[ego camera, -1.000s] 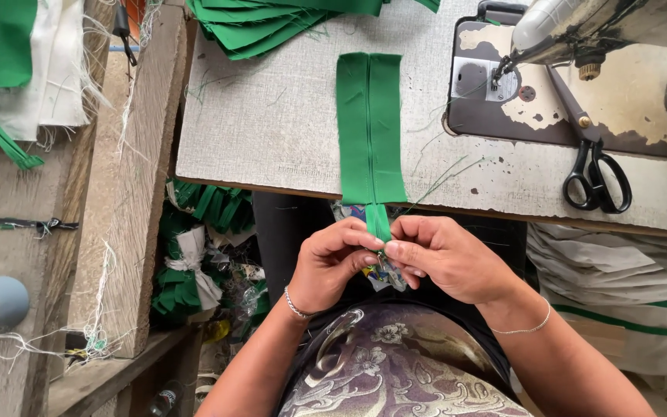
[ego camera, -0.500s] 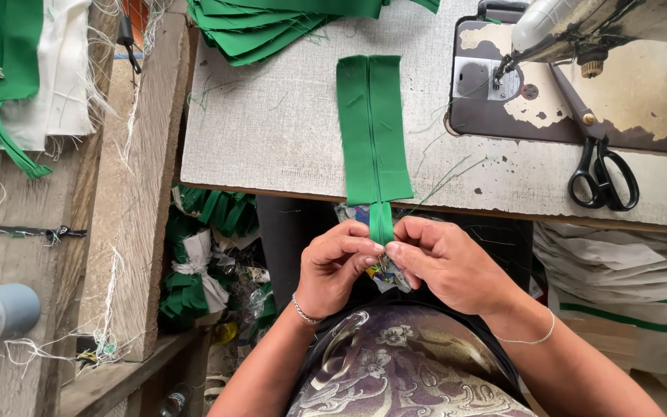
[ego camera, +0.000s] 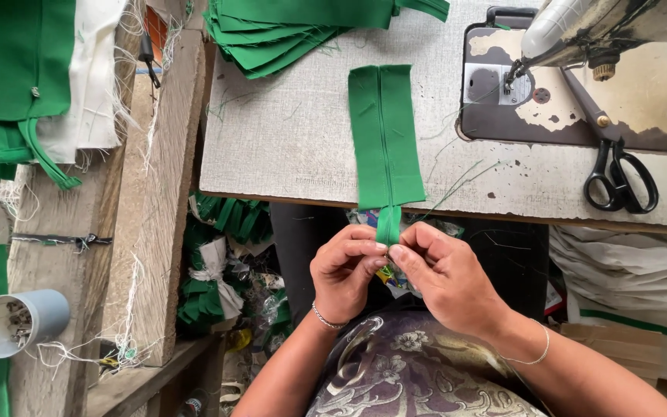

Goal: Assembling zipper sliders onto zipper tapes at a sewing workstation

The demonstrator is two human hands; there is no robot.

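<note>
- The green zipper strip (ego camera: 384, 139) lies lengthwise on the table (ego camera: 287, 147), running away from the person, its near end hanging over the edge.
- Left hand (ego camera: 345, 270) and right hand (ego camera: 445, 278) pinch that end with fingertips pressed together.
- Compared with half a second ago, the grip is unchanged.

A small sewing workshop: a worn sewing machine (ego camera: 596, 46) stands on a scuffed grey worktop (ego camera: 287, 139), with black scissors (ego camera: 619, 174) beside it, a stack of cut green fabric pieces (ego camera: 287, 31) at the back, and fabric scraps (ego camera: 218, 270) and loose threads heaped below rough wooden planks (ego camera: 156, 193).
</note>
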